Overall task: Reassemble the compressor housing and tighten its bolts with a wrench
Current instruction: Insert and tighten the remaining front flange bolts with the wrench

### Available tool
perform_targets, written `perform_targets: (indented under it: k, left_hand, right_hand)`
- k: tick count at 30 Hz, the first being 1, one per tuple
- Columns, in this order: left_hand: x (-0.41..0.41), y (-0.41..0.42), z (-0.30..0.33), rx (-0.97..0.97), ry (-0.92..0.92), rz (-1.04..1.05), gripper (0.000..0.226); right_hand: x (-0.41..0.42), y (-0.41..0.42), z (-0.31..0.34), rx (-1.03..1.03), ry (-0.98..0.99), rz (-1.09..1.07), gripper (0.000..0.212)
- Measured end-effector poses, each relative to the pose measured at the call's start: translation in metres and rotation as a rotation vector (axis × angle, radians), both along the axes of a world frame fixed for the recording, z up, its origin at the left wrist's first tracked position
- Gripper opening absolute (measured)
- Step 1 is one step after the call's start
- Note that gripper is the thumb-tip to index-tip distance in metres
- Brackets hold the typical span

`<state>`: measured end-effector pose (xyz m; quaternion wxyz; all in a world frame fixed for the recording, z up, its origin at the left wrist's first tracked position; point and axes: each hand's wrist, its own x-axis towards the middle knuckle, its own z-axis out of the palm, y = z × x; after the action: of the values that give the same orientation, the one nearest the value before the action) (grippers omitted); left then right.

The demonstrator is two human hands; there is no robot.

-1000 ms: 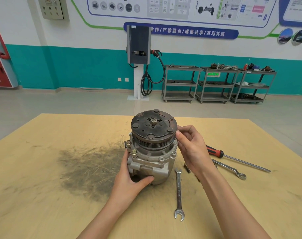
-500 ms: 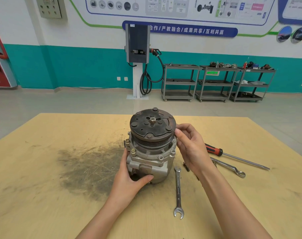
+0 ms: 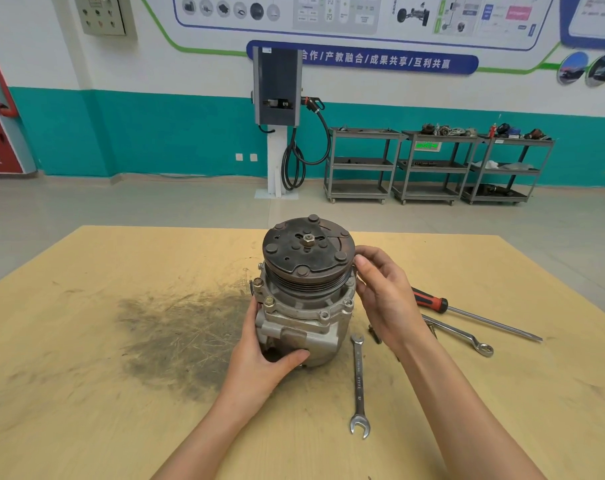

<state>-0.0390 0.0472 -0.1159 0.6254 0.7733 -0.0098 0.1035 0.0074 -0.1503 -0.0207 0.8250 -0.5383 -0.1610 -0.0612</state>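
Head view: left hand [image 3: 263, 355] grips the compressor [image 3: 304, 306], right hand [image 3: 384, 292] pinches by its pulley [image 3: 308, 254]; some bolts look in, the wrench [image 3: 359, 382] lies unused

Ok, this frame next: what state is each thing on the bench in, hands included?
Compressor: upright on the table, pulley end up.
Left hand: grips the compressor's lower body.
Right hand: fingers curled at the pulley rim; what they pinch is hidden.
Open-end wrench: flat on the table, untouched.
Ring wrench: flat, partly behind the right hand.
Screwdriver: lying flat, untouched.
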Motion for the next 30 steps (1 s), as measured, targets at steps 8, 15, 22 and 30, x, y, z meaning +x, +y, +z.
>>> perform_targets:
  k: [8,15,22,30]
  left_hand:
    - [-0.0022,-0.0005,0.002,0.007,-0.017,-0.007,0.119]
    - [-0.0039,-0.0006,0.0048,0.01,-0.012,-0.012,0.118]
    - [-0.0034,-0.0007,0.0047,0.013,-0.001,-0.008,0.117]
    - [-0.0025,0.0,0.0046,0.021,-0.002,-0.007,0.119]
  right_hand:
    - [-0.0015,0.0015,0.0039,-0.009,0.017,-0.04,0.008]
    - [-0.0031,-0.0003,0.0008,0.005,0.008,0.021,0.015]
    - [-0.004,0.0012,0.0047,-0.01,0.021,-0.011,0.016]
    - [-0.0041,0.0005,0.0024,0.053,0.042,0.035,0.016]
